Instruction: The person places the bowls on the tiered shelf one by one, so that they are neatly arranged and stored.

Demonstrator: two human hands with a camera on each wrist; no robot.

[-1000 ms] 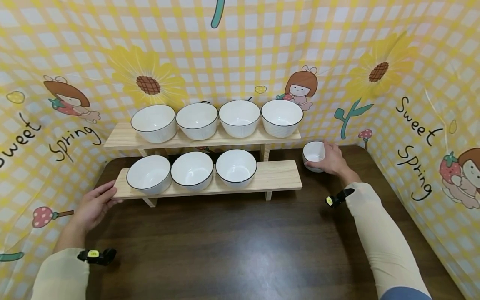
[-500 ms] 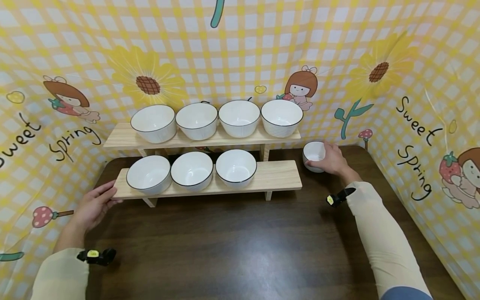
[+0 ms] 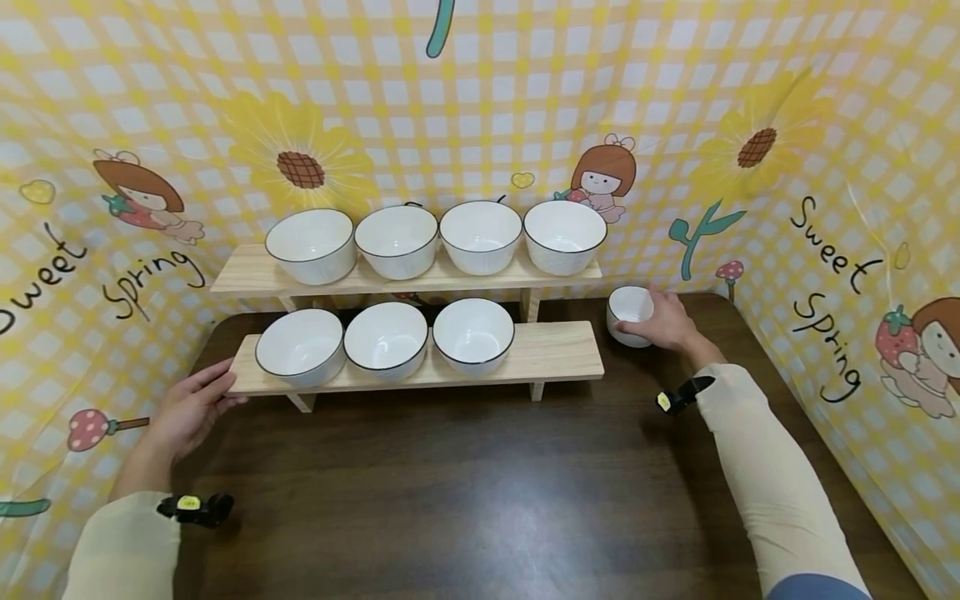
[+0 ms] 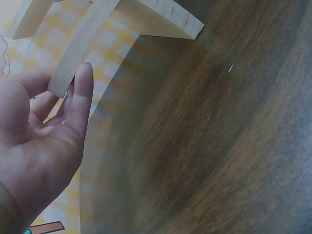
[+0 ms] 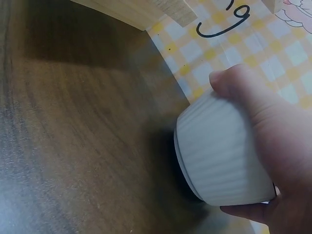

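At the right of the table, my right hand (image 3: 669, 321) grips a small white bowl (image 3: 628, 310) by its side. Thumb and fingers lie around the ribbed wall of this bowl (image 5: 219, 151) in the right wrist view; whether its base touches the table I cannot tell. My left hand (image 3: 191, 412) pinches the left end of the lower wooden shelf (image 3: 558, 350), with the plank end (image 4: 66, 80) between thumb and fingers in the left wrist view. Three larger dark-rimmed white bowls stand on that shelf: left bowl (image 3: 300, 346), middle bowl (image 3: 386, 337) and right bowl (image 3: 474, 333).
Behind and higher, the upper wooden shelf (image 3: 243, 271) bears a row of several similar white bowls (image 3: 480, 237). Bare plank shows at the lower shelf's right end. The dark wooden table (image 3: 420, 492) extends in front. A yellow checked cloth (image 3: 465, 100) encloses the back and sides.
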